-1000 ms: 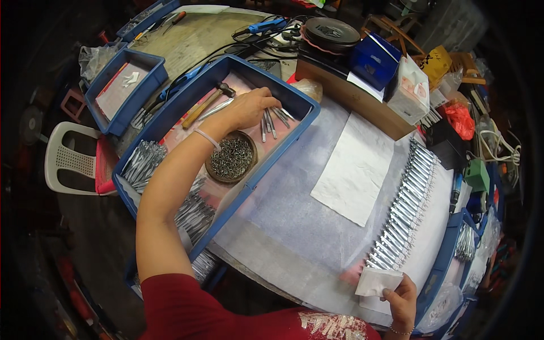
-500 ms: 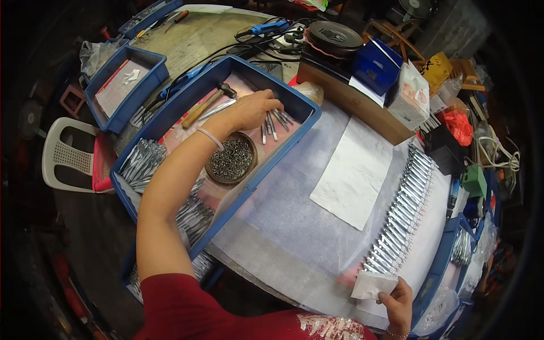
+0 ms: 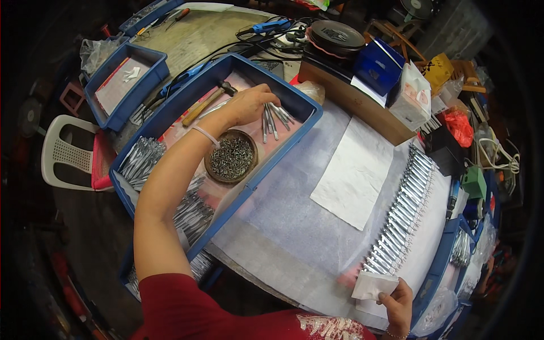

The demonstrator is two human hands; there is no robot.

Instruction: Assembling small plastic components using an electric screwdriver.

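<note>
A white sheet point(image 3: 294, 226) is covering the table and spreading between the two hands, with a smaller paper point(image 3: 352, 173) lying on it well to the right of the left hand. The left hand point(image 3: 249, 105) is reaching into a long blue tray point(image 3: 294, 102), palm down, fingers curled and closing loosely over a small bunch of metal pins point(image 3: 273, 120) that are fanning out from under its fingertips on the tray's pink floor. Just behind its wrist a round bowl point(image 3: 231, 157) of small dark screws is sitting, and beyond the knuckles a hammer point(image 3: 208, 103) is lying at a slant. Further back along the forearm, more metal pieces point(image 3: 140, 160) are piling up at the tray's near end. A long row of silvery parts point(image 3: 403, 211) is running diagonally up and away from the right hand. The right hand point(image 3: 396, 303) is resting at the sheet's near edge, thumb and fingers pinching a white folded cloth point(image 3: 374, 285) that is touching the row's lower end.
</note>
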